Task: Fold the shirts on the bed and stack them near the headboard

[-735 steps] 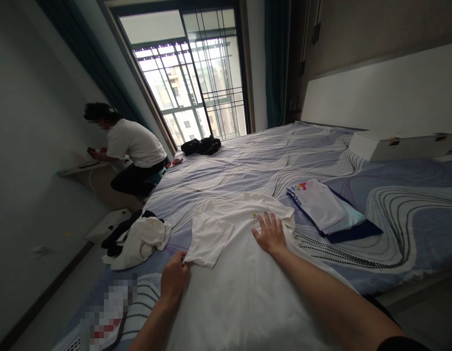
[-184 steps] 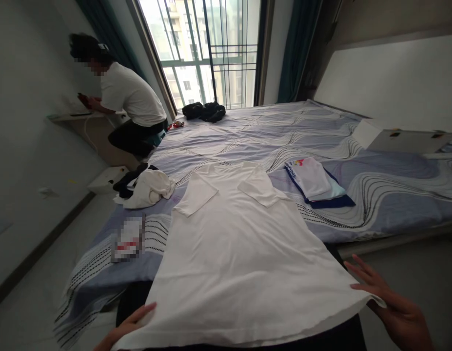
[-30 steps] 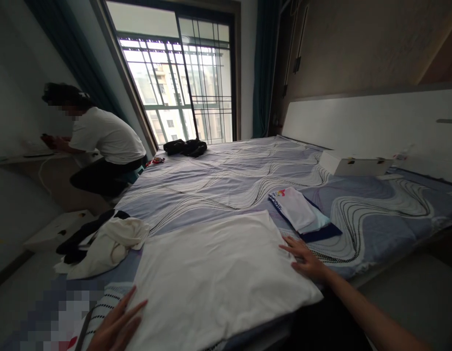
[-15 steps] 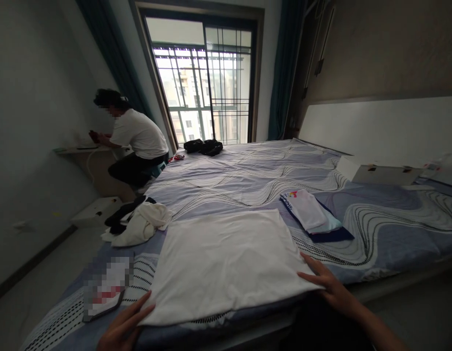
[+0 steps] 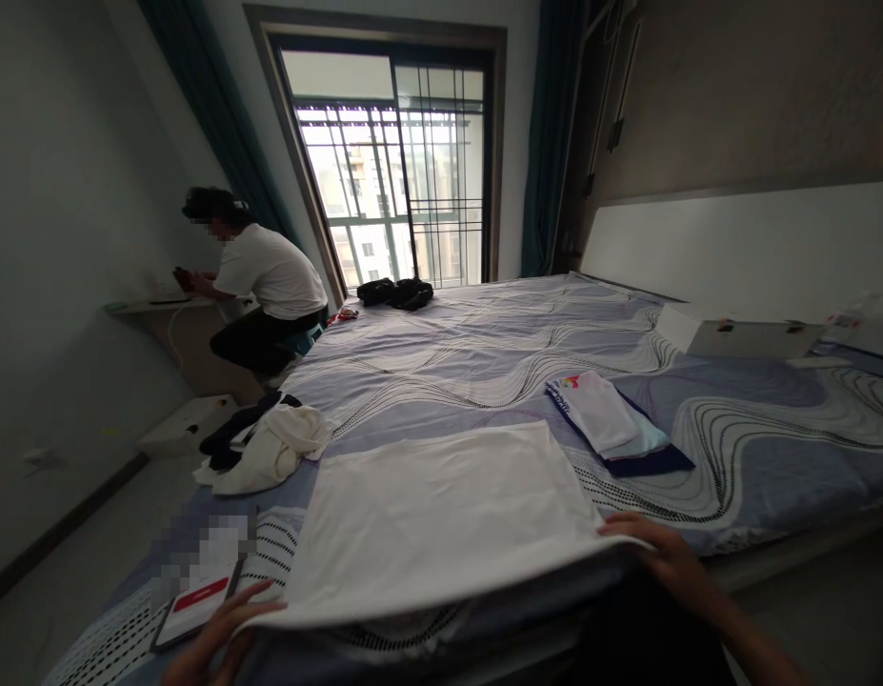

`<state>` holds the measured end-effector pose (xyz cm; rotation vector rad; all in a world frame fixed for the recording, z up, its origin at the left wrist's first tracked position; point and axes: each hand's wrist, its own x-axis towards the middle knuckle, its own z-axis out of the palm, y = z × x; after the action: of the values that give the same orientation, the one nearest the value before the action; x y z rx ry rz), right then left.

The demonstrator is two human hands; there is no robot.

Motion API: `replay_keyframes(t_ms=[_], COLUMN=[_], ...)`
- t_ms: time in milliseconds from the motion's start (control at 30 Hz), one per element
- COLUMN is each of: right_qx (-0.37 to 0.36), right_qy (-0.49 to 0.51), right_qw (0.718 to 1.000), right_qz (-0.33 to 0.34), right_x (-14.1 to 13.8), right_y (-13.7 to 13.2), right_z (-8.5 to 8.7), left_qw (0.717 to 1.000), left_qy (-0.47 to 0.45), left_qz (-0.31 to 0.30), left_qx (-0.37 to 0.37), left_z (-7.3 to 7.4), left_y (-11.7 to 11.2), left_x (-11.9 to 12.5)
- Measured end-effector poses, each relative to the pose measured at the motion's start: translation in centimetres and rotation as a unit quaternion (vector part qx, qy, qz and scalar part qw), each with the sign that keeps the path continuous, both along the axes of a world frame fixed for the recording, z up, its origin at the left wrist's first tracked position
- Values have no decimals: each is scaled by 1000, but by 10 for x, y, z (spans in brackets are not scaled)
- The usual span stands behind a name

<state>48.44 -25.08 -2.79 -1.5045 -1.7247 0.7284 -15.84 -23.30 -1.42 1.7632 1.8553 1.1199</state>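
Two hands take hold of a white cloth point(image 5: 441, 524) spread at the near edge of a bed point(image 5: 470, 367) covered in a wavy-patterned, blue-grey sheet. The left hand point(image 5: 216, 636) grips the near left corner and the right hand point(image 5: 662, 554) the near right one, fingers on top; the thumbs are hard to make out. Set wide apart, they hold the near edge raised and stretched between them, while the far part lies flat on the bed.

Just beside the left hand rests a flat device point(image 5: 198, 602), its screen partly blurred. Beyond it sits a rumpled cream garment point(image 5: 276, 453) against a dark one point(image 5: 233, 438). To the cloth's right lies a stack of folded clothes point(image 5: 619, 426), navy at the bottom, with a white box point(image 5: 752, 340) farther back on the bed. A black bundle point(image 5: 396, 293) lies at the far edge near a bright window point(image 5: 384, 181). At left, a person in a white top point(image 5: 273, 272) sits bent over a small tabletop point(image 5: 137, 308), holding an object too small to identify.
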Motion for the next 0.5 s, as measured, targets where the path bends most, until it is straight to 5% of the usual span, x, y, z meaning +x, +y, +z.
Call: replay_keyframes(t_ms=[133, 233, 367, 500], right_qx=[-2, -22, -31, -39], right_qy=[31, 42, 44, 90], right_qw=[996, 994, 990, 985], right_qz=[-79, -101, -128, -139], right_x=[-10, -16, -15, -9], right_y=[80, 135, 178, 199], right_z=[14, 3, -18, -23], left_qw=[999, 995, 982, 966], left_qy=[-13, -68, -129, -196], left_qz=[31, 31, 102, 126], left_qx=[-28, -68, -89, -115], left_z=[30, 31, 16, 12], left_y=[91, 146, 187, 209], left_x=[17, 31, 37, 31])
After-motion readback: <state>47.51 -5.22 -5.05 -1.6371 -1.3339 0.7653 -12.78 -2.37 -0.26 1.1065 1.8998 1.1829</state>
